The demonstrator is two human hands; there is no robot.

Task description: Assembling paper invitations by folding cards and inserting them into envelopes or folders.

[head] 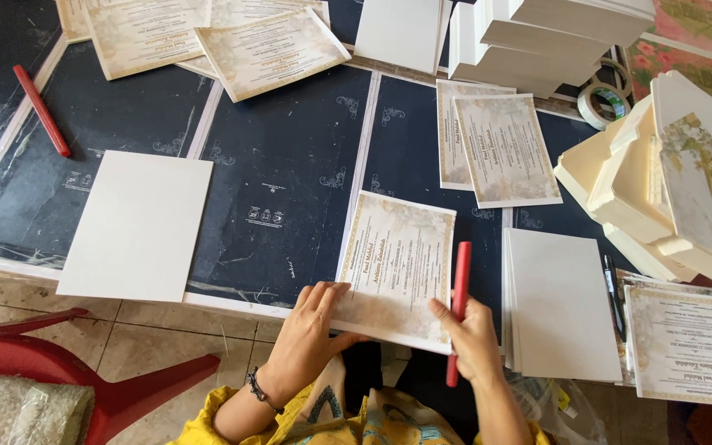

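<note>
A printed card with a floral beige border [397, 255] lies on the dark work surface [282, 173] in front of me. My left hand [311, 330] rests flat on its near left corner, fingers spread. My right hand [471, 334] grips a red stick [459, 288] upright and touches the card's near right edge with the fingertips. A blank white card [138, 224] lies to the left.
A stack of blank white cards [558, 301] sits to the right, with a black pen [611, 288] beside it. More printed cards [504, 148] lie further off, another red stick [41, 110] at far left, tape roll [605, 103], cream boxes [661, 189], red plastic chair [84, 363].
</note>
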